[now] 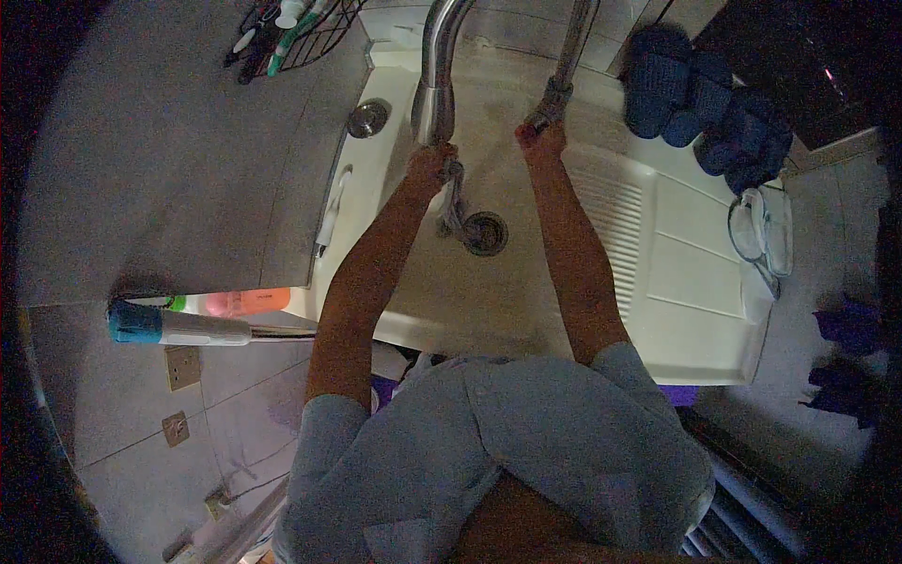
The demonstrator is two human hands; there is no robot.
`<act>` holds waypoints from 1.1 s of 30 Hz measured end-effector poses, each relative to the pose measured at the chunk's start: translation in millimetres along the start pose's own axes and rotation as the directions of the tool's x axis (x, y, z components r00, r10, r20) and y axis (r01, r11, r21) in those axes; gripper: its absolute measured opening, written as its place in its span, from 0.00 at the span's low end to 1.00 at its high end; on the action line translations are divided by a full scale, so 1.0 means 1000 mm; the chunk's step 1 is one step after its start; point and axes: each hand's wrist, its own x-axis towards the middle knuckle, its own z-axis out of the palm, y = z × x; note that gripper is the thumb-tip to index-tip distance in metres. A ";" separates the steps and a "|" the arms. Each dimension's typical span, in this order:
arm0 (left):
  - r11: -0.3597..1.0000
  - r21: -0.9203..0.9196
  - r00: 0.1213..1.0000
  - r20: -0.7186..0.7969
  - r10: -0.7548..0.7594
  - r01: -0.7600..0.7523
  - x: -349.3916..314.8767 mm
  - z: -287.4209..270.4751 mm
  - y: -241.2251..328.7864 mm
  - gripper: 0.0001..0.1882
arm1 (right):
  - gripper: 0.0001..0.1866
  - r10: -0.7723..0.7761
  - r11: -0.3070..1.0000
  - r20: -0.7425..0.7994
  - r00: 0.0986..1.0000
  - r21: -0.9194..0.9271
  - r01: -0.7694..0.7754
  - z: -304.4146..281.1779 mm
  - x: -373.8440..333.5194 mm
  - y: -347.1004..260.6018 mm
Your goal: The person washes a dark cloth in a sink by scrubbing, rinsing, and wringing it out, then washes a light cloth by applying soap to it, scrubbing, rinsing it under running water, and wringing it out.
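Both my arms reach into a cream-coloured sink. My left hand is closed just beneath the thick metal faucet spout. A pale grey strip, like a wet cloth, hangs from its fingers toward the round drain. Further right, my right hand is closed at the lower end of a slimmer metal tube. Grey, cloth-like material surrounds that end. Dim light and grain blur the fingers of both hands.
A ribbed washboard forms the sink's right part. Dark blue slippers stand at the back right, near a clear plastic item. A wire basket holds brushes at the upper left. A blue-ended handle juts out at left.
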 end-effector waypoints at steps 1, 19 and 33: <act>1.000 -0.014 1.000 0.013 0.001 -0.001 0.009 0.003 0.021 0.15 | 0.15 -0.014 1.000 -0.013 1.000 -0.001 0.014 -0.002 -0.002 -0.005; 0.755 -0.314 0.798 0.013 -0.603 0.576 -0.006 -0.039 0.062 0.24 | 0.15 0.463 0.687 0.190 0.866 -0.694 -0.215 0.086 -0.073 0.134; 0.838 0.376 0.916 -0.094 -0.390 0.395 0.066 -0.097 0.183 0.14 | 0.21 0.722 0.073 0.199 0.663 -0.974 0.213 -0.013 -0.062 0.069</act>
